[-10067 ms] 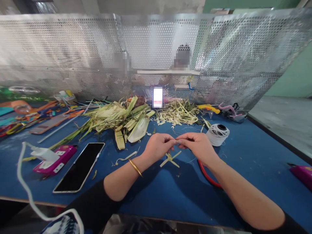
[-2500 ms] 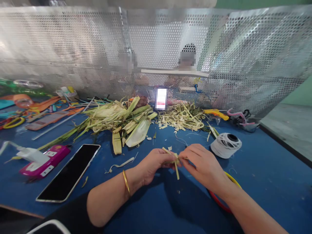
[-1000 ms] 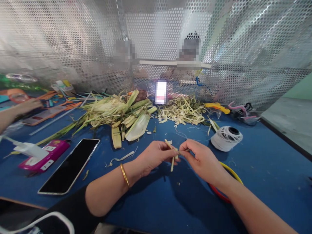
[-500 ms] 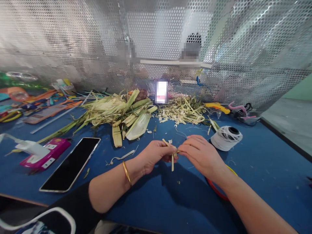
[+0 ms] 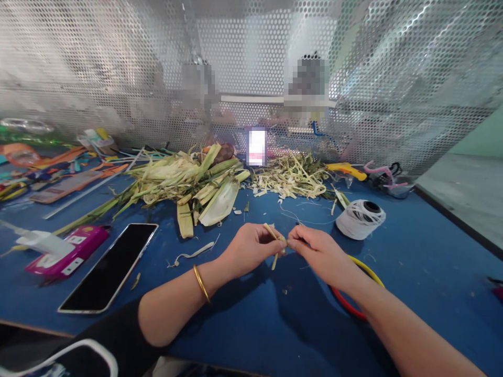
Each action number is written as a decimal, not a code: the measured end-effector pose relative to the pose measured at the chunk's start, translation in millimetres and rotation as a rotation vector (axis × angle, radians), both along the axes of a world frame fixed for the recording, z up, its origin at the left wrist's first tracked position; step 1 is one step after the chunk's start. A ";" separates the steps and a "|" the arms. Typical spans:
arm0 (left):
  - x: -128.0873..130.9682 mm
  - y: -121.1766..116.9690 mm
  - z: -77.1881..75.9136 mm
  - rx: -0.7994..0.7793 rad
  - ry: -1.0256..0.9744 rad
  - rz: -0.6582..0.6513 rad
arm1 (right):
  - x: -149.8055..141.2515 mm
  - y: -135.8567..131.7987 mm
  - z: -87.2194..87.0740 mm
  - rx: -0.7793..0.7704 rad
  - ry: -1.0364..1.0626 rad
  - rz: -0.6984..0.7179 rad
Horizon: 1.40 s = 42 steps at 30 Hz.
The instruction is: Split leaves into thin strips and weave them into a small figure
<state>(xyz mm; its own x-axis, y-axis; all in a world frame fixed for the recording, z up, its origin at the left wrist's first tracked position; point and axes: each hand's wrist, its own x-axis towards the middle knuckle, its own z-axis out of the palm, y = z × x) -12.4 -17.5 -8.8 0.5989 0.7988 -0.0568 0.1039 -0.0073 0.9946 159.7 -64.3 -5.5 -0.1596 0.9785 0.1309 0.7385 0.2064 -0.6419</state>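
Note:
My left hand, with a gold bangle at the wrist, pinches a thin pale-green plant strip between thumb and fingers. The strip's lower end pokes out below the fingertips. Close against them, my right hand has its thumb and fingers pressed together in a pinch; whatever lies in that pinch is too small to make out. A spool of white thread stands behind my right hand, and fine loose thread lies on the table beyond both hands. Under my right forearm lies a red and yellow ring.
Leafy stalks and a heap of shredded strips lie along the perforated screen. On the left are a black-screened phone and a magenta power strip. Yellow-handled tool and glasses sit back right.
My right hand has turned, its fingers now drawn into a tighter pinch beside the left fingertips. My left hand still grips the strip, slightly tilted. The whole view has shifted a little.

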 end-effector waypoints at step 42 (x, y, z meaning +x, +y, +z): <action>4.4 4.8 -2.2 -0.297 -0.085 0.307 | 61.1 -11.0 29.3 0.365 0.016 -0.263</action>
